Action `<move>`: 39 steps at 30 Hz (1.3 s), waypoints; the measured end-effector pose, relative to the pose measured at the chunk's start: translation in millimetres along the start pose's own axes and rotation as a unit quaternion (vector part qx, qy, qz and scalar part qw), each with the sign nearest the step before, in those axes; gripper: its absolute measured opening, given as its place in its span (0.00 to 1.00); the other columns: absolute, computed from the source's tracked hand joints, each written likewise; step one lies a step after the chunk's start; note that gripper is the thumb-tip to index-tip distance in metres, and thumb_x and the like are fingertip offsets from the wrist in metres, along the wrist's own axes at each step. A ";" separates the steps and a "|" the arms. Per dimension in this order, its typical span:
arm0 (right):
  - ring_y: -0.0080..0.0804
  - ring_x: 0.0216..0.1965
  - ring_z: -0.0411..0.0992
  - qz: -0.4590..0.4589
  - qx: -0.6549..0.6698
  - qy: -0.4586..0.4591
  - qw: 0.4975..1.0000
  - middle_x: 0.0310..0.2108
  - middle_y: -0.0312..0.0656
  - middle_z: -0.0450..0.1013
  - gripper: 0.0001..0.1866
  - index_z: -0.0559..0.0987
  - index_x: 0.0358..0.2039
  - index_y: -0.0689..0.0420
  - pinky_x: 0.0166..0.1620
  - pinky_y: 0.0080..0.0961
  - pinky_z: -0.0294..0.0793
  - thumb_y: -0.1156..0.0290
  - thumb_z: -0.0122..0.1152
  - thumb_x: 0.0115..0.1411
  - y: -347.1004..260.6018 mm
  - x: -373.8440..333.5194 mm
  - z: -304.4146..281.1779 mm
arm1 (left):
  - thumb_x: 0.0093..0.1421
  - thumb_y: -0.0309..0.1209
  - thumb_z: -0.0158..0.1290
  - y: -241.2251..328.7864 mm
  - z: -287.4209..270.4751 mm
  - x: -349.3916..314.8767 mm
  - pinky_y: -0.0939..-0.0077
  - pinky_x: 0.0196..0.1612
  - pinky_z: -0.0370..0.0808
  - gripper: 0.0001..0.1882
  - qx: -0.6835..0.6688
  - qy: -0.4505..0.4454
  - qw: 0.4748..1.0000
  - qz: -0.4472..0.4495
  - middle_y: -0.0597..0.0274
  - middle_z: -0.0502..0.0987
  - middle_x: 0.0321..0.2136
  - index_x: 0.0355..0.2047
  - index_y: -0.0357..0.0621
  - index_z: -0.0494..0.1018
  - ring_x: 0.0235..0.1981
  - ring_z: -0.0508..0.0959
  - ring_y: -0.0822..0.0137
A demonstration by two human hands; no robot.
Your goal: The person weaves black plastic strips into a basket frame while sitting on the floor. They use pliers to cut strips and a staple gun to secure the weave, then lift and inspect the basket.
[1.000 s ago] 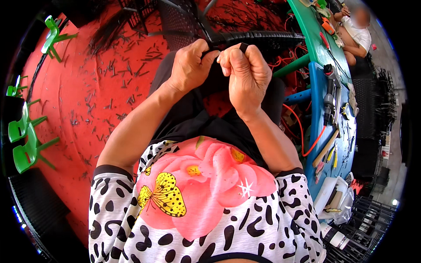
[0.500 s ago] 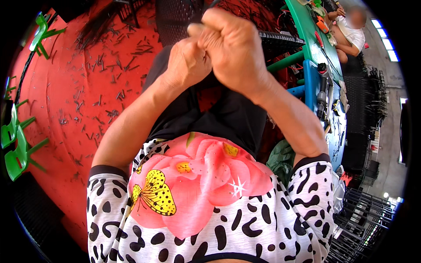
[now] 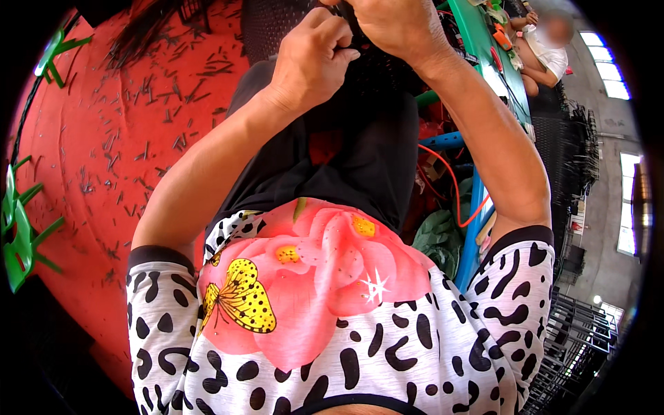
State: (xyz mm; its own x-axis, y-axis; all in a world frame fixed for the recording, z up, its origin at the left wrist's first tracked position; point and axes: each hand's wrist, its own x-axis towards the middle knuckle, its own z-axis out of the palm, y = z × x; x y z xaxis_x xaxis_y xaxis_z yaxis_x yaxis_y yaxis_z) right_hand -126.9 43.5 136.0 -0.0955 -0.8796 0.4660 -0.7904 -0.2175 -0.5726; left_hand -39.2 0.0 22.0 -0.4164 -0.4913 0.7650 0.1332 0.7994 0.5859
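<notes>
My left hand (image 3: 312,61) is closed, its fingers curled in and the thumb tip pointing right. Beside it, slightly higher and to the right, my right hand (image 3: 404,29) bends over with curled fingers, partly cut off by the top edge. Whatever either hand pinches is hidden or too small to make out. Both hands are above my dark-trousered lap (image 3: 325,162), close to a dark woven furniture piece (image 3: 266,31) at the top. A gap separates the two hands.
Dark offcuts litter the red floor (image 3: 104,228); green plastic stools (image 3: 24,225) stand at left. On the right are a green table edge (image 3: 477,41), a red hose (image 3: 453,183), a green plastic bag (image 3: 439,242) and stacked black frames (image 3: 577,332). Another person (image 3: 550,55) sits beyond the table.
My hands, pressed together half a second ago, have come apart. Both have moved up, the right one also to the right, and the view has shifted slightly.
</notes>
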 end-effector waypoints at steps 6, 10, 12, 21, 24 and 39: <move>0.19 0.15 0.54 0.005 0.001 0.003 1.000 0.11 0.43 0.52 0.16 0.63 0.14 0.63 0.19 0.28 0.57 0.74 0.58 0.53 -3.8 1.0 -3.8 | 0.43 0.23 0.63 -7.6 -1.5 0.0 0.71 0.28 0.71 0.14 -0.087 -0.027 0.992 -0.085 0.61 0.72 0.25 0.28 0.40 0.70 0.24 0.74 0.63; 0.20 0.16 0.54 0.005 -0.012 0.006 1.000 0.12 0.44 0.52 0.16 0.63 0.14 0.64 0.19 0.29 0.57 0.75 0.58 0.52 -2.2 1.1 -8.0 | 0.47 0.25 0.63 3.0 -8.4 9.1 0.79 0.31 0.72 0.14 -0.048 -0.025 0.993 -0.103 0.65 0.74 0.22 0.34 0.41 0.73 0.26 0.75 0.73; 0.20 0.15 0.54 0.000 -0.015 0.024 1.000 0.12 0.45 0.51 0.16 0.63 0.14 0.64 0.19 0.29 0.57 0.75 0.58 0.52 0.4 -0.5 -8.8 | 0.47 0.28 0.64 4.4 -6.9 14.0 0.78 0.31 0.72 0.13 -0.031 -0.016 0.995 -0.089 0.64 0.75 0.21 0.32 0.40 0.74 0.24 0.74 0.73; 0.28 0.14 0.55 -0.011 -0.008 0.030 0.999 0.12 0.50 0.54 0.15 0.64 0.15 0.64 0.20 0.31 0.59 0.74 0.58 0.52 -2.2 -1.5 -9.0 | 0.44 0.25 0.62 4.3 -7.5 7.8 0.72 0.23 0.69 0.12 -0.023 0.002 0.998 -0.062 0.58 0.68 0.20 0.25 0.39 0.69 0.18 0.69 0.62; 0.28 0.14 0.56 -0.011 -0.003 0.029 1.000 0.13 0.51 0.55 0.15 0.64 0.15 0.64 0.20 0.31 0.59 0.74 0.58 0.52 6.6 4.8 -14.5 | 0.45 0.26 0.62 3.3 -9.1 19.1 0.71 0.23 0.68 0.12 0.026 -0.058 0.995 -0.083 0.58 0.68 0.20 0.27 0.39 0.69 0.18 0.70 0.61; 0.21 0.19 0.50 -0.088 0.063 0.068 0.992 0.15 0.39 0.48 0.20 0.59 0.17 0.61 0.20 0.24 0.54 0.76 0.59 0.57 13.3 -10.8 -6.0 | 0.47 0.28 0.61 22.7 -37.8 1.5 0.71 0.25 0.70 0.22 -0.002 -0.109 0.988 -0.113 0.50 0.74 0.27 0.42 0.33 0.71 0.20 0.72 0.59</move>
State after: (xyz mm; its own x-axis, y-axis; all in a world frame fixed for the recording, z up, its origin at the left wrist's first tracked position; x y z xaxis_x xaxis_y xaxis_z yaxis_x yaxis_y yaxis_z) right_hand -140.0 52.6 127.4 -0.0509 -0.7600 0.6480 -0.7207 -0.4212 -0.5506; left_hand -2.8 4.3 46.5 -0.6187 -0.5711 0.5395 0.0174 0.6766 0.7362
